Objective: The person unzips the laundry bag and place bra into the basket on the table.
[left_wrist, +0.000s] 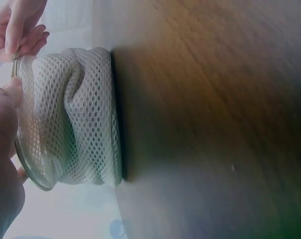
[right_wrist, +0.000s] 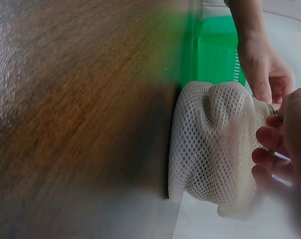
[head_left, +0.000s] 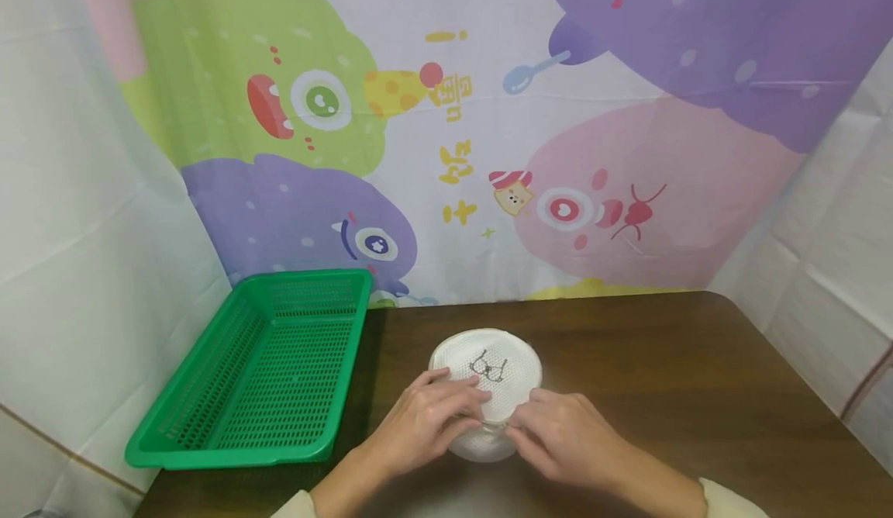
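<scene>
A round white mesh laundry bag [head_left: 502, 351] with a bra drawing on its lid stands upright on the table. My left hand [head_left: 436, 413] lies over the lid's near left side, its thumb at the rim, holding the bag there. At the front right of the rim, my right hand [head_left: 565, 433] pinches the zipper pull; the left wrist view shows its fingertips meeting at the zipper [left_wrist: 15, 64]. The bag's mesh side [left_wrist: 90, 114] is creased and bulging. Its contents cannot be made out.
A green plastic basket [head_left: 356, 347] with slotted walls stands on the table's left side. The dark wooden table [head_left: 663, 363] extends to the right of the bag. Behind it hangs a cartoon-printed curtain [head_left: 488, 270], with white sheets [head_left: 837, 231] at the sides.
</scene>
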The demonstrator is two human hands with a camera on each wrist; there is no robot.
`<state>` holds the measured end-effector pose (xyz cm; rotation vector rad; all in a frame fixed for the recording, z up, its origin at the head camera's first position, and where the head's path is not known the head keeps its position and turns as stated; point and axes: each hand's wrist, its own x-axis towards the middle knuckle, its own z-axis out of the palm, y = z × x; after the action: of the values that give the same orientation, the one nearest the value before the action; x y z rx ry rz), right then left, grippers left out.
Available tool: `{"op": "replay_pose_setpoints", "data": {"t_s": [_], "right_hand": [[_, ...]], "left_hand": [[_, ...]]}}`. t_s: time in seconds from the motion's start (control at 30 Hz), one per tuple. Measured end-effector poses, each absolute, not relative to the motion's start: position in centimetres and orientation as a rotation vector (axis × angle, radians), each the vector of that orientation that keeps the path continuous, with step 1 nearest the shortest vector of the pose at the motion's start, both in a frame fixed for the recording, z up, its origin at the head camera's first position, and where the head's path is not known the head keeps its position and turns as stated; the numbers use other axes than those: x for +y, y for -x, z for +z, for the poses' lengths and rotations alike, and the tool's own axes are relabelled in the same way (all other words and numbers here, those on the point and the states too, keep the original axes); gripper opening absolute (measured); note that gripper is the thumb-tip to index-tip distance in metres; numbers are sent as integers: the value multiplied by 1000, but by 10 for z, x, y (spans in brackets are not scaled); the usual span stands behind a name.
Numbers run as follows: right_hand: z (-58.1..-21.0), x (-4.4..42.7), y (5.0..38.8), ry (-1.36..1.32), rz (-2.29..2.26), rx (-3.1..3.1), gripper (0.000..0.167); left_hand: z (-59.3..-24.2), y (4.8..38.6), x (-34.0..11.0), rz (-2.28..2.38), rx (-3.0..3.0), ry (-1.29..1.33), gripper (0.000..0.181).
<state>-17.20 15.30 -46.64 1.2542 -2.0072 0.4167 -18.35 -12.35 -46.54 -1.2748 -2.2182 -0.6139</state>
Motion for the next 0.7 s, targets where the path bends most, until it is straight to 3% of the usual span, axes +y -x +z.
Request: {"op": "replay_pose_setpoints", "data": {"t_s": [0.17, 0.33, 0.7], "right_hand": [[-465, 154, 172, -1246, 416, -2017, 38], [-465, 153, 172, -1258, 441, -2008, 29], [-462, 148, 168, -1269, 457, -2036, 27]], "left_hand": [[-465, 184, -127, -633, -2247, 1256, 20], [-465, 184, -127, -643, -2250, 1253, 20], [-467, 183, -118, -656, -2219, 1297, 21]]}}
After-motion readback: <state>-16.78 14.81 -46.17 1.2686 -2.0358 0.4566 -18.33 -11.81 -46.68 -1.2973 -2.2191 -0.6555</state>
